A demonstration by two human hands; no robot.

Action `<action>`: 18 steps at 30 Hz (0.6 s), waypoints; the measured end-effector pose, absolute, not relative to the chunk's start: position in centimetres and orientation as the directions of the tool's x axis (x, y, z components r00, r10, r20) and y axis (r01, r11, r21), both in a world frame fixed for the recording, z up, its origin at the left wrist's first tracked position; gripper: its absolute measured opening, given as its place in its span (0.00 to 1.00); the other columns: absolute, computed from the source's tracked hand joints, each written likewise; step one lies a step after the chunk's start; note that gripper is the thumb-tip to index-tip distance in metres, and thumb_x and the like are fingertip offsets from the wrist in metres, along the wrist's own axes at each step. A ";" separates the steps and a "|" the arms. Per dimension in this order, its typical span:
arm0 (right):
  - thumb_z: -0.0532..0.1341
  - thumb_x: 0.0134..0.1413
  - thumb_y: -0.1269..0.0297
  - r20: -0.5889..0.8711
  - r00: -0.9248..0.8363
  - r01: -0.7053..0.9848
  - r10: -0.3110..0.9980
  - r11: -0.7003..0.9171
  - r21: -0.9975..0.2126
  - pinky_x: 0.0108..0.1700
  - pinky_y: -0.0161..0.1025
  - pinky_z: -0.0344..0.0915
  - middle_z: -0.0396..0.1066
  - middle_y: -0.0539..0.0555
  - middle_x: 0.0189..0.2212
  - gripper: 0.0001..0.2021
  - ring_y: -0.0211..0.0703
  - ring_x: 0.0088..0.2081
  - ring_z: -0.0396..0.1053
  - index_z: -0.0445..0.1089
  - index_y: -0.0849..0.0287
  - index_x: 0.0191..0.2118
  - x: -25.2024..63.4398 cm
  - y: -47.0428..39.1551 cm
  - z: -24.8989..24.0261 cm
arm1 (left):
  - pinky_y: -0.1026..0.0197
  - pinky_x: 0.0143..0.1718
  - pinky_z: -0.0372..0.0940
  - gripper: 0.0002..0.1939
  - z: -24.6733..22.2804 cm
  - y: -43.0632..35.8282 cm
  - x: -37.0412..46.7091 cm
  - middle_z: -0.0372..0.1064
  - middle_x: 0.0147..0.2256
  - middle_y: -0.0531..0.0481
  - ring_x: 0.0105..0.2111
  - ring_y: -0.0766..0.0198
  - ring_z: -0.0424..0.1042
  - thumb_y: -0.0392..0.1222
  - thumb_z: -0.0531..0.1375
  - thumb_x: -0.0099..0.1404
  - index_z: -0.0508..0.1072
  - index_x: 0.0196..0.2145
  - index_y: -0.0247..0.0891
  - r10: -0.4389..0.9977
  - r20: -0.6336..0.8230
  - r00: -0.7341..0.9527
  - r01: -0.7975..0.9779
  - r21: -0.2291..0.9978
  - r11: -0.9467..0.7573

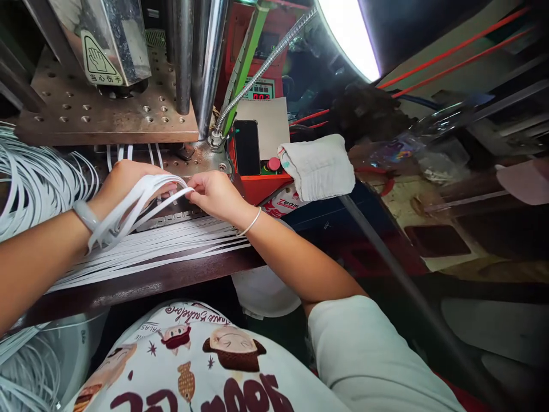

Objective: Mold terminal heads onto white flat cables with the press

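Note:
My right hand [218,194] pinches the ends of a looped bundle of white flat cables [143,191] between thumb and fingers. The loop arches across in front of my left hand [128,180] and folds back near its wrist. Partly hidden behind this bundle, the left fingers curl around white cable at the press's lower plate. Just in front of both hands is a slotted metal strip [171,218]. More white cables [158,246] lie side by side along the bench edge, below the hands.
Above the left hand hangs the press's thick drilled plate [115,123], beside steel columns [210,63]. A phone [247,147], a red button [273,164] and a folded white cloth [317,166] are to the right. Coiled cables [38,177] pile up at left; a bucket [77,349] stands below.

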State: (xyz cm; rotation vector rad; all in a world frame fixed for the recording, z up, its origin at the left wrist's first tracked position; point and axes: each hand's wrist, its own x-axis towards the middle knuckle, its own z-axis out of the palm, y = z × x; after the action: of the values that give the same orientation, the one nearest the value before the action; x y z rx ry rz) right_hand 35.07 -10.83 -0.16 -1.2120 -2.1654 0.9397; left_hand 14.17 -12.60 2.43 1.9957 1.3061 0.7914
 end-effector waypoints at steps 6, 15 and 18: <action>0.62 0.58 0.73 0.195 -0.517 0.719 0.834 0.546 -0.430 0.40 0.41 0.60 0.74 0.56 0.30 0.06 0.47 0.36 0.67 0.74 0.60 0.31 37.4 -12.6 -1.4 | 0.57 0.45 0.74 0.20 1.5 -14.0 14.4 0.81 0.39 0.42 0.37 0.58 0.79 0.41 0.52 0.64 0.84 0.35 0.34 0.847 0.173 0.502 0.671 0.541 -0.508; 0.57 0.72 0.63 0.491 -0.617 0.290 0.615 0.758 -0.584 0.44 0.40 0.66 0.76 0.56 0.36 0.12 0.43 0.39 0.70 0.76 0.60 0.40 37.8 -13.7 -4.0 | 0.65 0.39 0.75 0.15 -0.7 -16.6 14.5 0.83 0.35 0.53 0.32 0.63 0.81 0.37 0.56 0.67 0.85 0.36 0.41 0.836 0.385 0.390 0.624 0.557 -0.548; 0.56 0.71 0.66 0.456 -0.663 0.325 0.594 0.776 -0.540 0.43 0.41 0.65 0.74 0.56 0.35 0.11 0.44 0.38 0.67 0.75 0.59 0.39 37.1 -13.7 -3.9 | 0.65 0.39 0.75 0.14 -0.9 -16.7 14.2 0.83 0.35 0.54 0.33 0.63 0.81 0.38 0.57 0.68 0.85 0.36 0.42 0.841 0.394 0.370 0.617 0.573 -0.540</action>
State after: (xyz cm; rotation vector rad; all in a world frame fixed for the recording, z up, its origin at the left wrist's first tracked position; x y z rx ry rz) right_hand 37.13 -13.73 -3.94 -0.6813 -2.3327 0.5564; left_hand 14.16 -16.70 -0.87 2.3070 1.2798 0.9550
